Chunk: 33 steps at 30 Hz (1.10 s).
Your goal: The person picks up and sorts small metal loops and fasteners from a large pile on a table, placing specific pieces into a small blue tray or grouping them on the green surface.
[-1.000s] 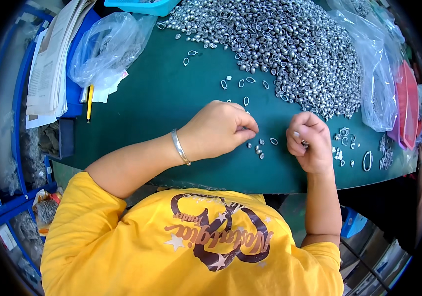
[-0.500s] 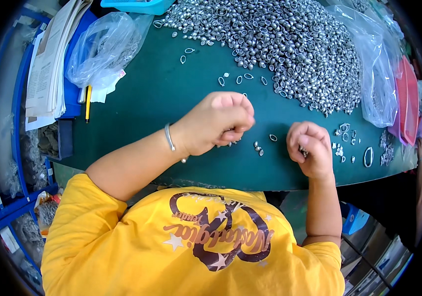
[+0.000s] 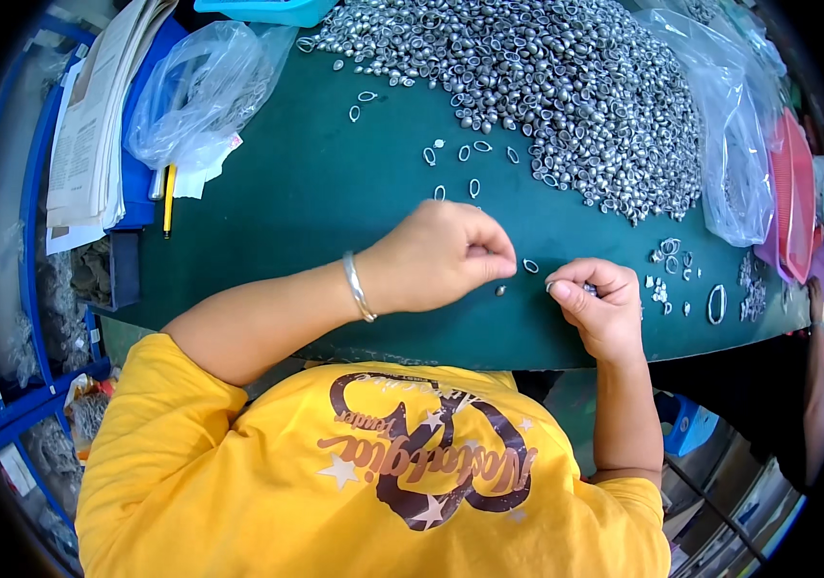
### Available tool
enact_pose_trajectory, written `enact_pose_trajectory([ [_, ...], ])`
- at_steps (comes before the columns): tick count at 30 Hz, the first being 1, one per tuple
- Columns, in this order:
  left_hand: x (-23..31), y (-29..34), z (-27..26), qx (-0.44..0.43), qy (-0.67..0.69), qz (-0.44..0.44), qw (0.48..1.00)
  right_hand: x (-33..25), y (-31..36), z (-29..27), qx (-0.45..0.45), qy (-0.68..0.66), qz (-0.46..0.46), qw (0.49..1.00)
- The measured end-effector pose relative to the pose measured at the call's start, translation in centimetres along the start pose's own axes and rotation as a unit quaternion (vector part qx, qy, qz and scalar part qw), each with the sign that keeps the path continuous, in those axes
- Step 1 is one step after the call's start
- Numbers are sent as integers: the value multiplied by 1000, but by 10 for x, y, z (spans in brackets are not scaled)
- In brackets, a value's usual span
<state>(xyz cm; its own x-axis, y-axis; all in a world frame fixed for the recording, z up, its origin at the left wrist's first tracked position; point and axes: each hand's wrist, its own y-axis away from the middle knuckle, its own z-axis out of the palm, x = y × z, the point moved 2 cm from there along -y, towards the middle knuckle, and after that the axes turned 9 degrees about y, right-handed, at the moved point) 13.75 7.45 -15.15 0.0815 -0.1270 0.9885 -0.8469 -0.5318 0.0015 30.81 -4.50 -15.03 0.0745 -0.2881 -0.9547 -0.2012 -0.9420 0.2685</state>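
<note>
Two bags: clear plastic bag lying far-left, another far-right.
Left hand: fingers pinching narrow above desk.
Right hand: fingers gripping small metal piece.
Open room: lying left of metal pile.

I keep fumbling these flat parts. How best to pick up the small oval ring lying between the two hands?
The oval ring lies flat on the green mat. Probably come from above and pinch its two long sides across the narrow width; its thin rim gives little else to hold.

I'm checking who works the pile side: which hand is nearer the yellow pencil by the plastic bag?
Left. The left hand lies right of the yellow pencil, across bare green mat; the right hand is farther right still, beyond the left.
</note>
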Motion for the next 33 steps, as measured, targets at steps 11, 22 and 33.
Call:
enact_pose_trajectory([
  [11,-7,14,-39,89,105,-109,985,-11,-4,36,2,471,-274,839],
  [22,-6,19,-14,29,-242,120,962,-17,-16,23,-66,38,42,996],
  [33,-3,31,-56,107,534,-174,820,-25,-44,69,-23,455,-295,840],
])
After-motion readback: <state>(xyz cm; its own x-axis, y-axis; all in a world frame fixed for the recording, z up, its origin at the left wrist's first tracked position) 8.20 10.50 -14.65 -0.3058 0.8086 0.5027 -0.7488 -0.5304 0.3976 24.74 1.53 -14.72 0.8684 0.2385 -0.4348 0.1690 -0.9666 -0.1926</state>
